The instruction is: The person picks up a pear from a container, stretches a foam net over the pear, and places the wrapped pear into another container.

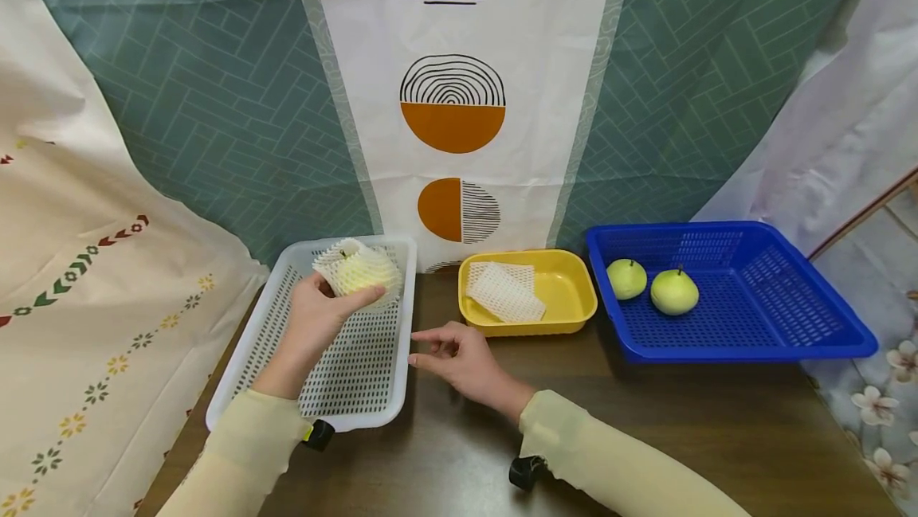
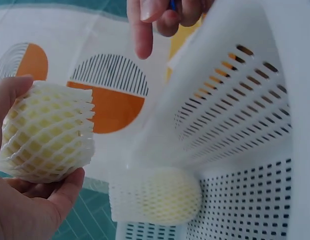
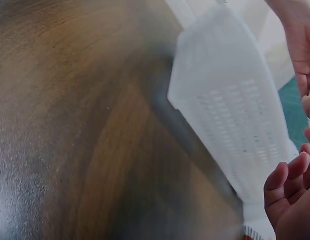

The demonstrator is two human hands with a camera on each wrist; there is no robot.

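My left hand (image 1: 311, 318) grips a pale yellow-green pear (image 1: 366, 272) wrapped in a white foam net, above the back of the white perforated basket (image 1: 351, 377). The pear's stem shows through the net's open end. Down in that basket, the left wrist view shows another foam-netted pear (image 2: 170, 196), mostly hidden from the head view. My right hand (image 1: 466, 366) is just right of the basket's side, index finger and thumb stretched toward it, holding nothing. Whether the fingertips touch the rim, I cannot tell.
A yellow tray (image 1: 566, 294) with flat white foam nets (image 1: 508, 294) stands at the back middle. To its right, a blue basket (image 1: 724, 334) contains two bare pears (image 1: 626, 280) (image 1: 674, 292). Patterned cloth (image 1: 215, 103) hangs behind the brown table (image 1: 445, 453).
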